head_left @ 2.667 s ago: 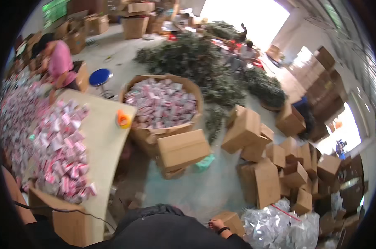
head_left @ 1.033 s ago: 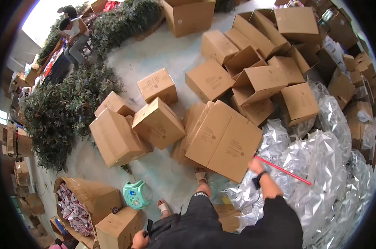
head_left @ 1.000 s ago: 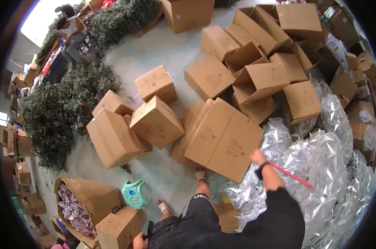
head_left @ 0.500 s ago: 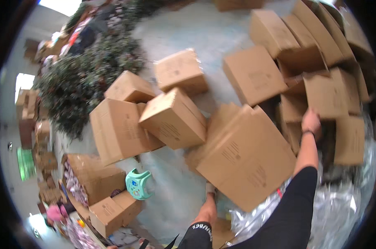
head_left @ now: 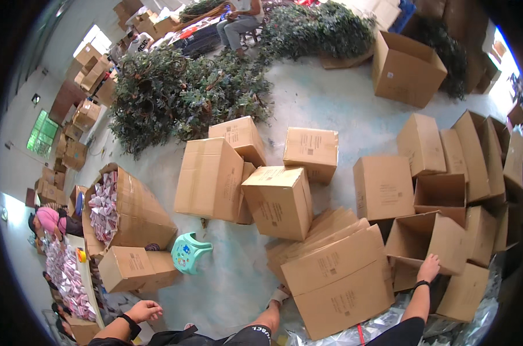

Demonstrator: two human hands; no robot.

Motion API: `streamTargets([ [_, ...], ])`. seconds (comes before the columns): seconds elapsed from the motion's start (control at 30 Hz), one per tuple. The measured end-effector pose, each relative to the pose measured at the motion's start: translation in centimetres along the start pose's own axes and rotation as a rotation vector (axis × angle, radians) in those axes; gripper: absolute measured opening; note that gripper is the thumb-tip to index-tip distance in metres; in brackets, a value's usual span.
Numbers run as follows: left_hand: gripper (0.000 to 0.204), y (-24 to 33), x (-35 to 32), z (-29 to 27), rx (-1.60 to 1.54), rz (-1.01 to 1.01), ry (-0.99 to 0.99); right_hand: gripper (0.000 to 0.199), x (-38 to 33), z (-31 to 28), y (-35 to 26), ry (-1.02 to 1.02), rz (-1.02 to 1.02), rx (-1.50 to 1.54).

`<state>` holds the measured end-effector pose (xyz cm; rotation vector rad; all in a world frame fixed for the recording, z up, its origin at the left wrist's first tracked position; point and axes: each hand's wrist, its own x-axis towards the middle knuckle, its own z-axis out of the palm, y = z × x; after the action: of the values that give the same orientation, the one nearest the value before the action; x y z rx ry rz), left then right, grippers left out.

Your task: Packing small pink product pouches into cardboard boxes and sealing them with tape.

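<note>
Head view: right hand flat, ungripped, on near flap of open cardboard box at right; left hand loosely open, empty; box likely to tip, leaning carton stack just beside could slide

Right hand dropped red stick; now touches open box.

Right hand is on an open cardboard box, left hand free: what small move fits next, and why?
Probably curl the right hand over the open box flap to grip it; fingers only rest on its edge, and the left hand hangs empty, far away.
</note>
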<state>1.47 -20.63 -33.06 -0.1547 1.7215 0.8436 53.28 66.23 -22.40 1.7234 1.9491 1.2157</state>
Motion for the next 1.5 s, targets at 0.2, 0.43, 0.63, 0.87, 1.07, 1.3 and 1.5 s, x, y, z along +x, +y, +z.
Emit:
streamTargets([
  [0.2,0.022,-0.5,3.5,2.0,-0.019,0.035,0.082,0.010,-8.0,-2.8,-2.6,0.181,-0.527,0.659],
  [0.43,0.021,-2.1,13.1,6.2,-0.087,0.037,0.087,0.015,-15.2,-19.7,-11.3,0.160,-1.095,1.222],
  [0.63,0.020,3.4,25.2,5.0,-0.134,0.153,0.243,0.023,-15.7,-27.8,-13.7,0.397,-0.796,1.541],
  [0.87,0.022,11.3,28.4,2.5,-0.152,0.194,0.264,0.027,-12.5,-31.6,-10.8,0.907,-0.412,1.706],
  [1.07,0.025,4.8,26.8,4.2,-0.193,0.126,0.358,0.030,-8.4,-33.1,-7.4,0.853,-0.274,1.976],
  [1.3,0.024,1.1,22.9,12.1,-0.033,0.118,0.093,0.024,-9.5,-37.3,-7.0,0.866,-0.251,2.176],
  [1.5,0.025,4.7,22.5,12.8,0.275,0.269,0.082,0.031,-11.5,-39.6,-12.8,0.986,-0.610,1.931],
])
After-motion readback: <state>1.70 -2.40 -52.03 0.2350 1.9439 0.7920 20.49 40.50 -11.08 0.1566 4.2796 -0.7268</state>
